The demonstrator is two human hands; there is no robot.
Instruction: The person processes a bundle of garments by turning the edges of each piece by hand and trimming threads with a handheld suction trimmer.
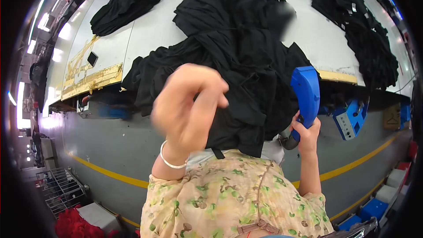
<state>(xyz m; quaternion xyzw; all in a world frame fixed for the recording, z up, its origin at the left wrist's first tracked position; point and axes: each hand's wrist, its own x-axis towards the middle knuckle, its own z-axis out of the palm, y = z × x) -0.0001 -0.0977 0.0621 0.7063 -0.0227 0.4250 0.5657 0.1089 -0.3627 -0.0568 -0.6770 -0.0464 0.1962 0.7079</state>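
My left hand (189,105) is raised above a heap of black garments (238,75), blurred by motion. Its fingers curl inward with thumb and fingertips close together; whether something small is between them cannot be made out. On the right, my right hand (306,130) is wrapped around the lower handle of a blue hand tool (306,88) with a curved head. The tool points up, beside the garments' right edge, and a dark hose (290,143) leaves its base. Some of the black fabric hangs over the table's front edge down to my lap.
Black garments (128,9) are piled at the table's left, and another black pile (361,35) lies right. A small dark flat object (92,58) rests on the white table (147,31). Beneath the right side hangs a blue control box (350,119). A wire rack (61,189) stands lower left.
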